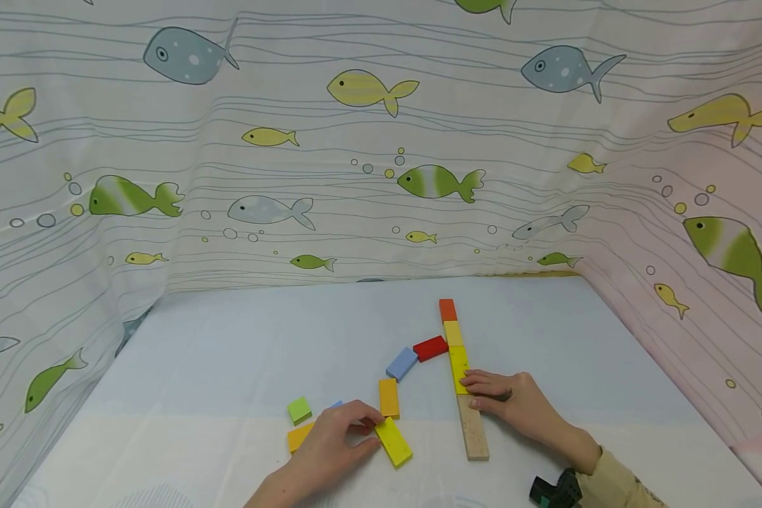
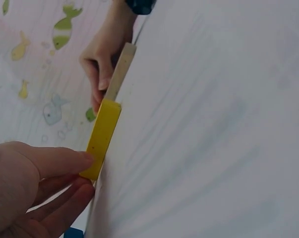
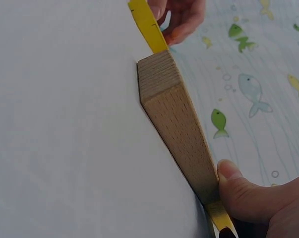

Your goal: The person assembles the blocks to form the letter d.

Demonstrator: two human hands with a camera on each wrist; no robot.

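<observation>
In the head view my left hand (image 1: 336, 444) is at the far end of a yellow block (image 1: 394, 443). The left wrist view shows its thumb on that yellow block (image 2: 102, 139) with fingers curled beneath the end, pinching it. My right hand (image 1: 514, 406) lies along the right side of a straight row, its fingers touching a long yellow block (image 1: 458, 368) and its thumb against a plain wooden block (image 1: 473, 428). In the right wrist view the thumb (image 3: 238, 186) meets the wooden block (image 3: 176, 134) near its far end; the other fingers are hidden.
Beyond the long yellow block, the row continues with a paler yellow block (image 1: 453, 333) and an orange block (image 1: 447, 310). Red (image 1: 430, 348), blue (image 1: 402, 364) and orange-yellow (image 1: 389, 398) blocks curve towards the left hand. A green block (image 1: 299, 410) and another orange-yellow block (image 1: 298, 435) lie left.
</observation>
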